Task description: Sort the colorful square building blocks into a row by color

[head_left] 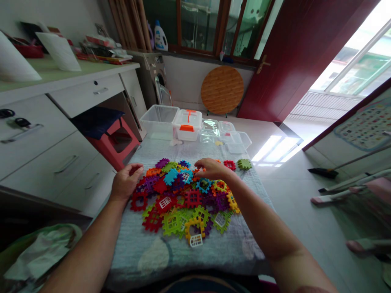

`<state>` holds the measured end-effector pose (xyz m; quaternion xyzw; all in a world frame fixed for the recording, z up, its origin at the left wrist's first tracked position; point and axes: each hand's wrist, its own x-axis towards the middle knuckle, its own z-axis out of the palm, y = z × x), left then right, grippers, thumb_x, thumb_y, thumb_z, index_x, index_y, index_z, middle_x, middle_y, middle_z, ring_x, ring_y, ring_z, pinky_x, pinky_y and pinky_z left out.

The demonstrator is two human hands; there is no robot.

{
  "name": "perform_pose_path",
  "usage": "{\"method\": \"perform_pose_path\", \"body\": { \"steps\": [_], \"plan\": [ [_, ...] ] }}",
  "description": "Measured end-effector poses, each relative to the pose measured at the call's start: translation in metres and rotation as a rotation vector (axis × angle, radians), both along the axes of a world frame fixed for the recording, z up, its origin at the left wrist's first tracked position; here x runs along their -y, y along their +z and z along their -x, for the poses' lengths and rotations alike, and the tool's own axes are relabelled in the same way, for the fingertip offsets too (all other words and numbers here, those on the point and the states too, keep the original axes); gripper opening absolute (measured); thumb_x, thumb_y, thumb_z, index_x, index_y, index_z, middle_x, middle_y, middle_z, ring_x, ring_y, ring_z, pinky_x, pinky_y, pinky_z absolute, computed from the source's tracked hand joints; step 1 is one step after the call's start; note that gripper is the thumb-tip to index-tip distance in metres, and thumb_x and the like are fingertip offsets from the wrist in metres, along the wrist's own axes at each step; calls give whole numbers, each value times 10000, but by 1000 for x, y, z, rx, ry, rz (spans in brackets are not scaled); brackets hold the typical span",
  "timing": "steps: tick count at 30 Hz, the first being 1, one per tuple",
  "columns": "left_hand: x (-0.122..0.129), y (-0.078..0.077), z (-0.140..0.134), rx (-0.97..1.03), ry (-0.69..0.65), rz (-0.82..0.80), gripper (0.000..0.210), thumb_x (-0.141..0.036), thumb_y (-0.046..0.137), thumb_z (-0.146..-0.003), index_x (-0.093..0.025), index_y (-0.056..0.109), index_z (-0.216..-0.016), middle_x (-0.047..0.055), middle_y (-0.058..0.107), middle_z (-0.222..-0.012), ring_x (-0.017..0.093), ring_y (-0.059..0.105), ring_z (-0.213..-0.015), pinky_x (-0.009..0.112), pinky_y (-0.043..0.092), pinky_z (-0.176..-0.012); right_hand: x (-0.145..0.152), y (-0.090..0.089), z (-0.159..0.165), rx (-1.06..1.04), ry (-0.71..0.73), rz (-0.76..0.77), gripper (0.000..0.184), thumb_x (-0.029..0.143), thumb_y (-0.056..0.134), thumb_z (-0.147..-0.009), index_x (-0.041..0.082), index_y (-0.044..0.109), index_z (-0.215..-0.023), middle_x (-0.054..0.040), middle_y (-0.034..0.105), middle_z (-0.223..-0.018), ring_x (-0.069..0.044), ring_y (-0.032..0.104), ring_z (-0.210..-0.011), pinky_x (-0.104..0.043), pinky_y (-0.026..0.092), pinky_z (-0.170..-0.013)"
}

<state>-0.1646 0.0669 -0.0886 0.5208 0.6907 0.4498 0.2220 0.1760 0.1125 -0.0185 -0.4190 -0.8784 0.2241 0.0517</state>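
Note:
A heap of colourful plastic interlocking blocks (193, 198) with notched edges lies on the cloth-covered table. My left hand (126, 182) rests at the heap's left edge beside a red block (139, 201); its thumb and fingers are apart and hold nothing I can see. Across the far side of the heap reaches my right hand (211, 167), its fingers bent around an orange block (200, 173) that they partly hide. Nearest to me are a yellow block (190, 223) and a white window piece (196, 240). A red block (229, 165) and a green block (244, 164) lie to the right.
Along the table's far end stand a large clear bin (160, 118), a lidded box with orange latches (187, 126) and several smaller clear containers (235, 141). A pink stool (117, 140) and white drawers (65, 162) are on the left. The tablecloth (146, 254) shows in front.

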Motion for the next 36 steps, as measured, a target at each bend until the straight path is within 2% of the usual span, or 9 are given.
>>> {"method": "perform_pose_path", "body": {
  "steps": [4,10,15,18,22,24,26,29,36],
  "plan": [
    [0,1,-1,0,0,-2,392,-508,602,-736,-194,694,-952,65,737,-942,254,682,-925,367,511,-896,14,-4,13,-83,-90,40,341,166,671,-790,141,682,-1130,-69,719,-966,-153,617,-809,-264,441,-730],
    [1,4,-2,1,-8,1,378,-499,603,-741,-197,689,-950,66,741,-950,253,683,-932,360,518,-892,15,5,-2,-318,-268,105,174,148,580,-803,155,676,-947,-1,655,-770,-104,544,-661,-231,405,-625],
    [1,3,-2,-17,-12,-1,367,-492,603,-746,-200,690,-951,62,743,-943,247,686,-919,348,520,-882,10,9,-18,-379,-392,-130,90,137,524,-800,181,599,-825,-7,610,-766,-129,528,-704,-251,418,-680],
    [1,3,-1,-35,-7,2,370,-492,595,-747,-199,693,-951,60,743,-941,246,687,-914,348,518,-881,14,1,-27,-298,-334,-260,118,87,522,-780,188,578,-803,-39,612,-864,-153,547,-813,-271,428,-781],
    [0,3,-2,-53,-2,13,380,-499,586,-745,-199,697,-950,63,743,-945,253,684,-926,353,514,-883,21,-10,-39,-151,-105,-159,148,65,571,-757,173,606,-852,-57,629,-923,-167,572,-885,-286,432,-848],
    [0,3,-2,-53,-6,15,385,-501,587,-744,-198,697,-954,64,744,-945,256,684,-930,353,513,-883,22,-13,-43,-119,-65,-117,105,95,593,-779,169,614,-850,-52,643,-909,-166,584,-871,-284,436,-839],
    [-1,3,-1,-48,-7,13,387,-501,590,-742,-198,697,-957,66,744,-946,257,685,-931,352,513,-882,20,-14,-44,-100,-125,-138,76,149,606,-813,165,624,-885,-65,659,-935,-174,596,-884,-292,438,-841],
    [-1,2,0,-36,-10,11,384,-499,596,-742,-198,696,-959,67,743,-953,258,685,-939,353,512,-891,16,-16,-39,-9,-234,-170,200,250,661,-812,159,636,-988,-100,678,-1012,-219,604,-963,-323,431,-876],
    [-2,-2,1,-39,-14,7,373,-498,602,-760,-204,696,-970,68,738,-971,259,683,-956,363,504,-915,7,-15,-35,40,-267,-133,344,229,673,-768,156,617,-1100,-97,662,-1058,-225,585,-980,-310,424,-862]
  ]
}}
